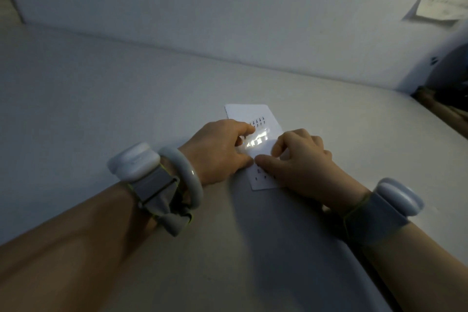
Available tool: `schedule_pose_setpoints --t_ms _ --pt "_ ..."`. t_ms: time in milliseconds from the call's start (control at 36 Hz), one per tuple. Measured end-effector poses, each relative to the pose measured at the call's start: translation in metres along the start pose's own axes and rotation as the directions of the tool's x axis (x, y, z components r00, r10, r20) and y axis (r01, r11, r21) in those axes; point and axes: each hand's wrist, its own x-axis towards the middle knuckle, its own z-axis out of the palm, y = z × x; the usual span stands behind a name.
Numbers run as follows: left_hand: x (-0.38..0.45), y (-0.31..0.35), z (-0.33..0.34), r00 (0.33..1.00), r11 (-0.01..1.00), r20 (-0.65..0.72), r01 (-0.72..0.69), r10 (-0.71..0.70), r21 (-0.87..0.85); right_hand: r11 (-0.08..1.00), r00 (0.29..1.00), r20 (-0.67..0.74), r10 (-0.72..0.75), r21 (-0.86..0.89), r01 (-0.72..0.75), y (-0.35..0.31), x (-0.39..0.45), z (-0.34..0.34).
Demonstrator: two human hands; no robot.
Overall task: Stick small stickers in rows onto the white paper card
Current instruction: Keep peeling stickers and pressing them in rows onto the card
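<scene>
Lying flat on the pale tabletop [126, 88], the white paper card [250, 113] sits mid-frame with both hands on it. Small dark stickers [257, 120] form two rows near its far end; a few more [260, 175] show near the near edge. A glossy transparent sheet [255, 140] overlaps the card's middle. Left hand [220, 149]: fingers curled, tips pressing the sheet's left side. Right hand [301, 157]: fingers curled, thumb and forefinger at the sheet's near edge; cannot tell whether they pinch it. Wrist devices [134, 162] on both arms.
</scene>
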Motion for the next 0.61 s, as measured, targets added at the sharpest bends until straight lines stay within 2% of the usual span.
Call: schedule_pose_setpoints --t_ms 167,333,444,556,611 --pt "-0.001 0.0 0.002 1.0 0.998 -0.001 0.026 -0.026 -0.051 0.999 0.999 0.023 -0.023 0.026 0.023 0.001 0.001 -0.006" --pt "-0.004 0.005 0.002 0.988 0.971 -0.139 0.039 -0.073 -0.235 0.981 0.979 -0.143 -0.147 0.101 0.163 0.004 -0.006 -0.002" --pt "-0.003 0.013 0.0 0.985 0.934 -0.159 -0.001 -0.06 -0.358 0.939 0.899 -0.353 -0.26 0.124 0.32 0.001 -0.008 -0.006" --pt "-0.006 0.016 0.001 0.988 0.857 -0.138 -0.015 -0.066 -0.515 0.895 0.818 -0.468 -0.333 0.115 0.43 -0.002 -0.01 -0.002" --pt "-0.007 0.017 0.003 0.991 0.839 -0.121 -0.015 -0.061 -0.545 0.888 0.805 -0.48 -0.348 0.107 0.448 -0.002 -0.01 -0.001"
